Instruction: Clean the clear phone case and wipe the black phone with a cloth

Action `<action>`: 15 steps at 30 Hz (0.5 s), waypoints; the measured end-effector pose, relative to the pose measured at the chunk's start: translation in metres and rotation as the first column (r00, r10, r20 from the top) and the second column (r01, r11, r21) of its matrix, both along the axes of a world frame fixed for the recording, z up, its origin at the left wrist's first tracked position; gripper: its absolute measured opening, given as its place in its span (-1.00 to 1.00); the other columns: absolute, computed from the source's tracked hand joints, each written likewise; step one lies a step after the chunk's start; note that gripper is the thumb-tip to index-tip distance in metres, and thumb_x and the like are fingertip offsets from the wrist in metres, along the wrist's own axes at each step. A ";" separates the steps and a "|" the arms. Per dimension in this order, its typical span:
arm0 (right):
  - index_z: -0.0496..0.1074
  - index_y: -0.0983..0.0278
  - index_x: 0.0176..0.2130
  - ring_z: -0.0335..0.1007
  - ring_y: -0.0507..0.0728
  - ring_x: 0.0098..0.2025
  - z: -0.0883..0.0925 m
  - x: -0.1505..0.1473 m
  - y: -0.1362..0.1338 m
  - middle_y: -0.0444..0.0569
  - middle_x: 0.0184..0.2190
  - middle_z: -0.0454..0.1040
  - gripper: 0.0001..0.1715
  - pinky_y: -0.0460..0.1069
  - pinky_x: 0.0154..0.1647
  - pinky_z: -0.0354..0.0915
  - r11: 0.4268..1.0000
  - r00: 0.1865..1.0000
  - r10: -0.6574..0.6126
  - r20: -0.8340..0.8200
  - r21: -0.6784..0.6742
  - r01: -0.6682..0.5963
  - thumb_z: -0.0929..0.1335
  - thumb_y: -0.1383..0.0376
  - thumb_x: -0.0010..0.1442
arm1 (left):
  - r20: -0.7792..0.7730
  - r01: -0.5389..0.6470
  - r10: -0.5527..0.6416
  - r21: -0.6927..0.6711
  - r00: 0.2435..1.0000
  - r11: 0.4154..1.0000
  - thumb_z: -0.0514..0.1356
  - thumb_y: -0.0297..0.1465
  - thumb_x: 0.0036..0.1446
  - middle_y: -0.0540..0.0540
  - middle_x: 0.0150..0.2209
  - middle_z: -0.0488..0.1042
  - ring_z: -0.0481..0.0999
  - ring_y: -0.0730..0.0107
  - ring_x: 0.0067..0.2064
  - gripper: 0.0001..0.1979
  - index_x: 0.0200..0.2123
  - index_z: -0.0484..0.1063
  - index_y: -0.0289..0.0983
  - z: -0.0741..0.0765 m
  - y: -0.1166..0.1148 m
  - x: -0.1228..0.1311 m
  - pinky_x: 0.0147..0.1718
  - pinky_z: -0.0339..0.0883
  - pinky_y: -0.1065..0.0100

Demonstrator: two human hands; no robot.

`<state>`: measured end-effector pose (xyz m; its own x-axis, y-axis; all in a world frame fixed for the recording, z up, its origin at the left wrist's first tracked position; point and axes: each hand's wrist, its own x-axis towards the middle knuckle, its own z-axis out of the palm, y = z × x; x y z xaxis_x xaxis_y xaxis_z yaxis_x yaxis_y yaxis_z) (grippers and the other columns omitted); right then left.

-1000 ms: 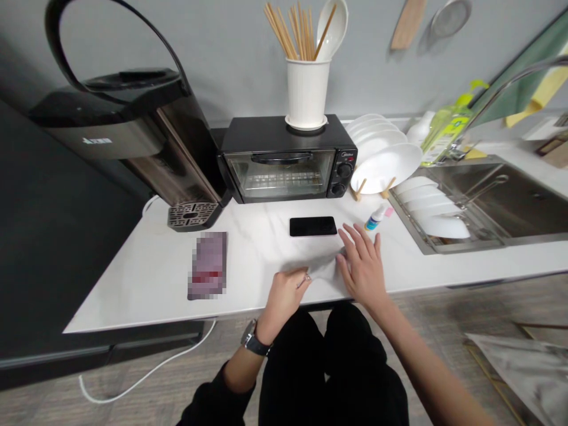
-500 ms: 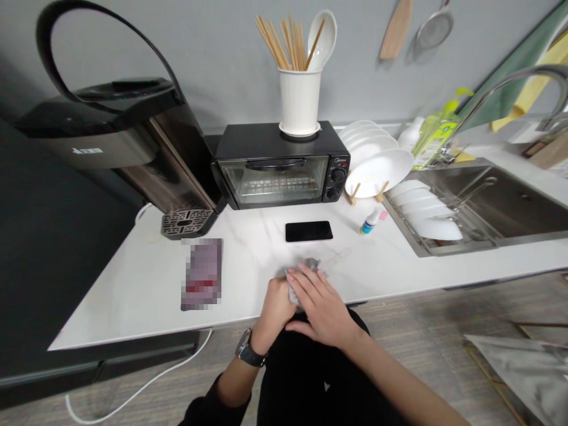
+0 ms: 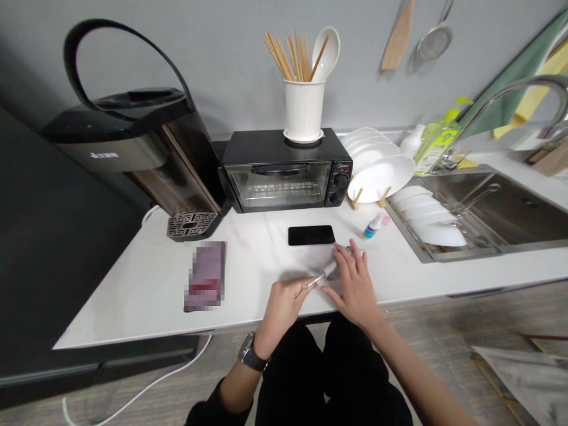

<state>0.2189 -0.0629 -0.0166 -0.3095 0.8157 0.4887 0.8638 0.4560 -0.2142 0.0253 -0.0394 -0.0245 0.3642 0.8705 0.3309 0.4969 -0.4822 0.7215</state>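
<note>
My left hand (image 3: 284, 305) is closed near the front edge of the counter, holding a thin, shiny, pale strip (image 3: 310, 283) whose kind I cannot make out. Just to the right, my right hand (image 3: 352, 290) has its fingers bent over a crumpled grey cloth (image 3: 333, 271), partly hidden beneath them. The strip's far end reaches toward the cloth. A black phone (image 3: 311, 235) lies behind my hands. Beyond my right fingertips stands a small white spray bottle (image 3: 372, 227) with a blue label, beside a pink scrap (image 3: 386, 220).
A purple pouch-like item (image 3: 206, 275), blurred out, lies at left before a tall water dispenser (image 3: 173, 171). At the back stands a toaster oven (image 3: 279, 177) bearing a white cup of chopsticks (image 3: 304, 109). Racked plates (image 3: 377, 177) and a sink (image 3: 510, 204) are on the right.
My right hand has moved right with the grey cloth, away from my left hand. The thin shiny strip in my left hand has come into view. The view has shifted slightly.
</note>
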 end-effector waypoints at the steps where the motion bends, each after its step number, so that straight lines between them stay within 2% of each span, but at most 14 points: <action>1: 0.00 0.48 0.47 -0.23 0.50 0.56 -0.001 -0.002 -0.001 0.35 0.44 0.17 0.00 0.49 0.41 0.03 0.998 0.998 0.061 0.012 -0.007 -0.061 0.22 -0.16 0.42 | -0.012 -0.011 0.011 -0.001 1.000 1.000 0.16 -0.48 0.35 -0.08 -0.30 0.71 0.65 0.32 -0.33 -0.76 -0.21 0.66 -0.22 0.000 0.000 0.000 -0.28 0.48 0.41; 3: -0.02 0.47 0.49 -0.16 0.41 0.55 -0.002 -0.004 -0.004 0.31 0.45 0.18 0.02 0.39 0.44 0.07 0.968 0.966 0.250 0.065 -0.043 -0.247 0.24 -0.16 0.41 | -0.061 -0.057 0.058 0.010 0.996 0.998 0.15 -0.55 0.30 -0.09 -0.46 0.65 0.59 0.33 -0.47 -0.71 -0.40 0.62 -0.28 0.000 0.000 -0.001 -0.40 0.43 0.41; 4: -0.05 0.45 0.50 -0.09 0.38 0.54 -0.002 -0.003 -0.003 0.29 0.44 0.20 0.02 0.36 0.45 0.07 0.954 0.951 0.297 0.081 -0.055 -0.294 0.24 -0.16 0.41 | -0.074 -0.070 0.071 0.014 0.995 0.997 0.15 -0.56 0.28 -0.09 -0.50 0.62 0.57 0.33 -0.50 -0.70 -0.46 0.60 -0.29 0.001 0.000 -0.001 -0.43 0.41 0.40; 5: -0.07 0.43 0.51 -0.05 0.36 0.53 -0.002 0.000 -0.002 0.28 0.44 0.21 0.01 0.36 0.46 0.05 0.959 0.956 0.281 0.082 -0.055 -0.277 0.24 -0.15 0.42 | -0.067 -0.066 0.067 0.011 0.996 0.998 0.15 -0.55 0.29 -0.09 -0.48 0.63 0.58 0.32 -0.48 -0.71 -0.45 0.60 -0.29 0.001 0.000 -0.001 -0.42 0.42 0.39; 6: -0.09 0.40 0.52 -0.05 0.38 0.53 -0.001 0.003 0.000 0.28 0.44 0.21 0.00 0.39 0.47 0.03 0.978 0.976 0.207 0.067 -0.043 -0.205 0.23 -0.14 0.43 | -0.043 -0.048 0.048 0.007 0.998 0.999 0.17 -0.52 0.31 -0.10 -0.42 0.67 0.62 0.30 -0.43 -0.74 -0.38 0.63 -0.27 0.002 0.000 -0.001 -0.37 0.45 0.38; 8: -0.12 0.42 0.52 -0.16 0.46 0.55 -0.001 0.009 0.003 0.32 0.45 0.17 0.01 0.48 0.44 -0.01 1.000 1.000 0.020 0.009 -0.016 -0.019 0.22 -0.14 0.44 | 0.016 0.000 0.000 -0.006 1.000 1.000 0.21 -0.45 0.35 -0.09 -0.24 0.72 0.68 0.27 -0.28 -0.81 -0.21 0.66 -0.22 0.004 0.000 0.000 -0.25 0.50 0.37; 9: -0.12 0.45 0.51 -0.23 0.49 0.56 0.000 0.010 0.003 0.34 0.46 0.14 0.03 0.50 0.43 -0.01 1.000 1.000 -0.015 -0.008 -0.014 0.015 0.22 -0.15 0.43 | 0.033 0.011 -0.011 -0.010 0.999 1.000 0.20 -0.44 0.36 -0.08 -0.21 0.72 0.69 0.28 -0.26 -0.81 -0.18 0.66 -0.21 0.004 0.000 0.000 -0.23 0.51 0.38; 10: -0.12 0.49 0.51 -0.29 0.50 0.57 0.000 0.008 0.001 0.35 0.47 0.11 0.05 0.48 0.43 0.01 1.000 1.000 0.017 -0.003 -0.022 -0.017 0.21 -0.16 0.43 | 0.036 0.011 -0.010 -0.010 0.999 1.000 0.20 -0.46 0.36 -0.08 -0.24 0.72 0.68 0.30 -0.29 -0.80 -0.21 0.66 -0.22 0.004 0.000 -0.001 -0.26 0.50 0.39; 11: -0.11 0.51 0.50 -0.30 0.48 0.57 0.000 0.005 -0.001 0.34 0.48 0.09 0.06 0.44 0.44 0.03 0.994 0.995 0.103 0.019 -0.038 -0.102 0.21 -0.17 0.42 | 0.022 0.002 -0.002 -0.008 1.000 1.000 0.19 -0.50 0.34 -0.09 -0.31 0.71 0.66 0.31 -0.35 -0.78 -0.30 0.64 -0.25 0.003 0.000 -0.001 -0.32 0.47 0.40; 13: -0.09 0.49 0.50 -0.21 0.39 0.57 0.001 0.001 -0.004 0.28 0.48 0.12 0.07 0.34 0.47 0.05 0.954 0.952 0.296 0.078 -0.078 -0.290 0.21 -0.20 0.41 | -0.009 -0.022 0.022 0.004 1.000 1.000 0.16 -0.58 0.28 -0.09 -0.46 0.65 0.59 0.34 -0.49 -0.70 -0.48 0.57 -0.29 0.002 0.001 -0.003 -0.44 0.40 0.41; 14: -0.09 0.45 0.51 -0.15 0.36 0.55 0.002 0.002 -0.004 0.25 0.47 0.15 0.06 0.33 0.48 0.04 0.943 0.939 0.330 0.094 -0.087 -0.323 0.20 -0.20 0.42 | -0.014 -0.024 0.024 0.009 1.000 1.000 0.16 -0.59 0.27 -0.09 -0.48 0.63 0.57 0.34 -0.50 -0.69 -0.51 0.55 -0.29 0.002 0.001 -0.003 -0.45 0.40 0.41; 15: -0.10 0.42 0.52 -0.09 0.36 0.54 0.002 0.005 -0.002 0.24 0.46 0.17 0.04 0.34 0.49 0.02 0.952 0.949 0.301 0.092 -0.080 -0.295 0.20 -0.19 0.43 | -0.008 -0.018 0.018 0.011 1.000 1.000 0.16 -0.59 0.27 -0.09 -0.46 0.65 0.60 0.32 -0.48 -0.70 -0.49 0.56 -0.29 0.002 0.001 -0.003 -0.42 0.42 0.41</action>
